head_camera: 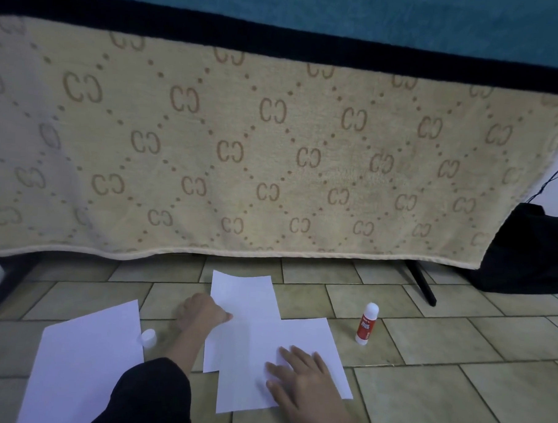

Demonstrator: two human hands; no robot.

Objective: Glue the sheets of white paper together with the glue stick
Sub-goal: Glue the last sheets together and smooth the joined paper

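Two white sheets lie overlapped on the tiled floor, centre-front: the far sheet runs up twd the blanket, the near one sits across its lower part, offset to the right, w/ edges not lined up. Left hand is at the far sheet's left edge, fingers curled in a narrow grip w/ fingertips on the paper; can't tell if it pinches the edge or just presses it. Dark sleeve covers that forearm. Right hand lies flat on the near sheet, fingers straight & spread, pressing down, holding nothing. A third sheet lies apart at front-left, its near part running out of view. Small white cap sits on the floor just beside that sheet's right edge, betw it and the left forearm. Glue stick stands upright on the floor to the right of the overlapped sheets, near but not touching; red label, white top; can't tell whether that white top is a cap or bare glue. Behind it all a beige blanket w/ a repeated letter pattern hangs to just above the floor, dark band along its top. Black bag at far right, thin black leg slanting down to the floor beside it.
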